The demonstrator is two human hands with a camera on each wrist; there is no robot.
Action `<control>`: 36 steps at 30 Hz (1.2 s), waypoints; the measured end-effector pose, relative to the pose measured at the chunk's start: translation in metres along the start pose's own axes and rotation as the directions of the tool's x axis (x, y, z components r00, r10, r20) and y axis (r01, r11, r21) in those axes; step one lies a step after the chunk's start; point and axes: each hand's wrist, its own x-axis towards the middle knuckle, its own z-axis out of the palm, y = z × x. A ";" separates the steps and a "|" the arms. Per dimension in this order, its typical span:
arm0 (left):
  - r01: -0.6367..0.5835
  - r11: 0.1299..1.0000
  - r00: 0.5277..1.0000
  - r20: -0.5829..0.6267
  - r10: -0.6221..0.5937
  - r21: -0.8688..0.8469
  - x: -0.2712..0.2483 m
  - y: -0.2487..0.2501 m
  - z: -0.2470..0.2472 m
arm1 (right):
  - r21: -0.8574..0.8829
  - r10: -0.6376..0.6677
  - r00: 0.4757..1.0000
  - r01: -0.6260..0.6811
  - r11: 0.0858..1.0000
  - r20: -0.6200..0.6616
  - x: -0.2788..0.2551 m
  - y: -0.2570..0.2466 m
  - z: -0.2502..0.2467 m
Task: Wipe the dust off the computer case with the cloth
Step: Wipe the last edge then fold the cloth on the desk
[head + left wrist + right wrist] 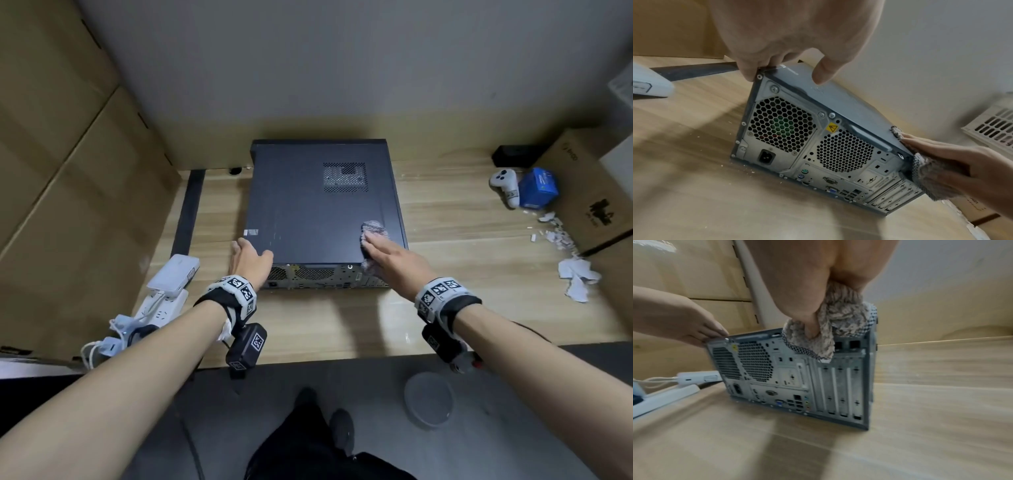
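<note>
The computer case (322, 202) lies flat on its side on the wooden desk (462, 274), its long axis running away from me toward the wall, its port-covered rear panel facing me at the near end. The cloth (372, 229) sits bunched on the top panel at the near right corner, part of it drooping over the rear edge. My right hand (394, 255) lies on it with fingers stretched nearly straight, pressing it flat to the panel, while the right wrist view shows the thumb tucked into the folds. My left hand (248, 257) steadies the near left corner, fingers curled down the side and thumb resting on top. I judge that almost the whole dusty panel lies beyond and to the left of the cloth, so the next stroke should run forward along the long axis; the right hand is the one placed for it.
</note>
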 end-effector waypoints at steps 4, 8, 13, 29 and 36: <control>-0.007 1.000 1.000 -0.013 0.007 -0.005 -0.002 0.002 -0.002 | 0.043 0.090 0.992 -0.087 0.995 -0.083 -0.016 0.013 -0.003; -0.032 0.999 0.999 0.038 0.032 -0.013 -0.002 -0.006 -0.005 | 0.084 0.191 0.965 -0.178 0.980 -0.180 -0.032 -0.002 0.000; -0.130 0.991 0.985 0.114 0.126 0.028 -0.001 -0.020 -0.007 | 0.012 0.171 0.975 -0.171 0.985 -0.144 -0.053 -0.053 0.014; -0.253 0.951 0.964 0.041 0.264 -0.179 -0.016 -0.137 0.036 | 0.163 -0.239 0.967 0.223 0.961 0.084 -0.012 -0.125 0.110; -0.466 0.885 0.840 0.322 0.436 0.016 -0.002 -0.114 0.092 | 0.334 0.236 0.964 -0.263 0.905 0.119 -0.037 -0.107 0.124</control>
